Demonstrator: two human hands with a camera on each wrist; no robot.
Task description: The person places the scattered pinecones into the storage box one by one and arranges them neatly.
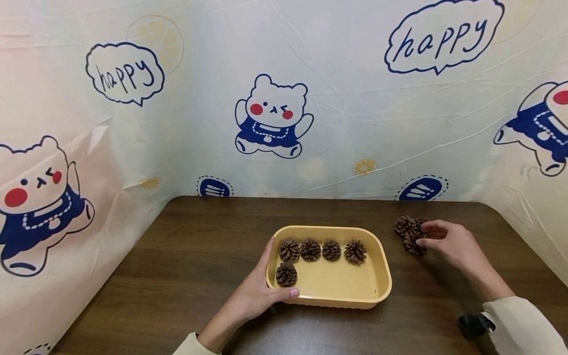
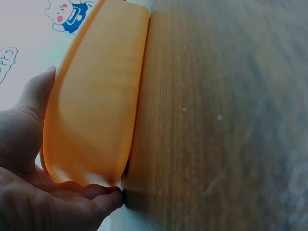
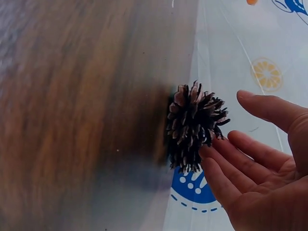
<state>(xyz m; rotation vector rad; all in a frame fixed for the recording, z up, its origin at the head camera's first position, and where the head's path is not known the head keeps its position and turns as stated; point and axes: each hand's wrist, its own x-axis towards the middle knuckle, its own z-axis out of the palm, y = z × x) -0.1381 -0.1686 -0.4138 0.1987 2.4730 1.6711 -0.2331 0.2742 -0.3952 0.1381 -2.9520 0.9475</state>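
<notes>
My left hand (image 1: 253,296) grips the left end of a yellow plastic tray (image 1: 341,298), thumb over the near rim and fingers along the left wall. The left wrist view shows the tray's outer wall (image 2: 98,96) between thumb and fingers. Several brown pine cones (image 1: 310,250) stand in a row along the tray's back side, and another pine cone (image 1: 286,274) lies at its front left. My right hand (image 1: 454,246) is at a cluster of pine cones (image 1: 414,243) right of the tray. In the right wrist view its thumb stands apart from the pine cone (image 3: 192,127), with fingertips beside the cone.
The dark wooden table (image 1: 177,276) carries the tray and the cones. A pale printed sheet (image 1: 346,108) with bears and "happy" bubbles hangs behind the table and at both sides. A black strap (image 1: 475,325) sits by the right sleeve.
</notes>
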